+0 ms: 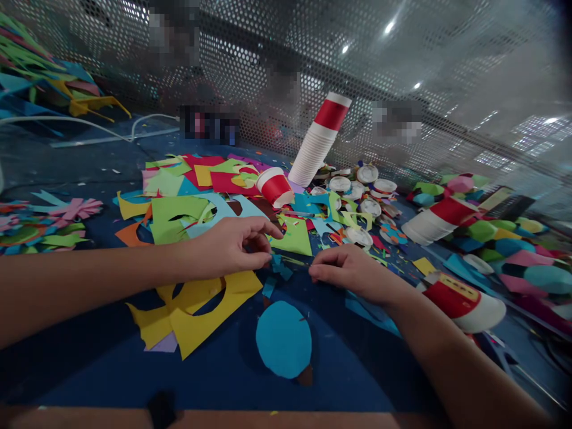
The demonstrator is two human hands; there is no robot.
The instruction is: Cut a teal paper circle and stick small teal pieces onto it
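My left hand [243, 241] hovers over the paper sheets, index finger stretched out and thumb apart from it. Just beside its thumb lie small blue paper scraps [280, 268]. Opposite, my right hand [346, 268] has its fingers curled, with thumb and index pressed together; anything between them is too small to make out. Nearer to me rests a round blue paper disc [283, 339], with a brown piece [306, 375] partly under it. Cut yellow paper [212, 313] with curved holes lies below my left forearm.
A tall stack of paper cups [315, 140] leans behind a tipped red-and-white cup [274, 187]. Round white-rimmed pieces [369, 208] sit to the right. Another cup stack [440, 217] and a cup [465, 301] lie by my right arm. Paper flowers [44, 226] are at left.
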